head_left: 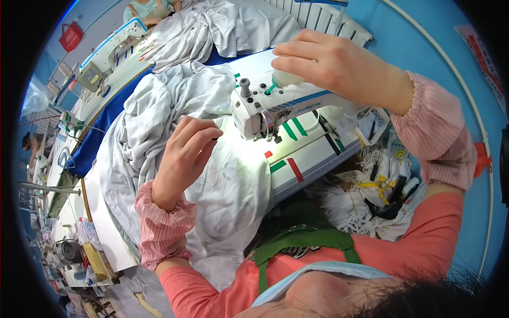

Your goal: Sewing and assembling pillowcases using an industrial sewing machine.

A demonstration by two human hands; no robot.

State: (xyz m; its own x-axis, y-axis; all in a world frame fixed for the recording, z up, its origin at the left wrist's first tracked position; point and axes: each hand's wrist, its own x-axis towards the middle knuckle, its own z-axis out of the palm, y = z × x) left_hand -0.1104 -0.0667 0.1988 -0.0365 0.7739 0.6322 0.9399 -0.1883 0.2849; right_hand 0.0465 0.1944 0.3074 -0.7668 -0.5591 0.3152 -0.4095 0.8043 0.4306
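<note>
A white sewing machine stands before me, its lamp lighting the needle area. Over its top my right hand is closed around a pale, rounded squeeze bottle. The bottle's green nozzle points down at the machine's top cover, among small black plugs. My left hand is raised over the cloth, left of the machine head. Thumb and fingers pinch a small black piece, too little of which shows to name. White cloth lies under the needle area and hangs toward my lap.
Heaped white fabric covers the table's left side. Green and red tape strips mark the machine bed. At right, a bin holds scraps, a yellow tape measure and spools. Another sewing machine and a person are farther back.
</note>
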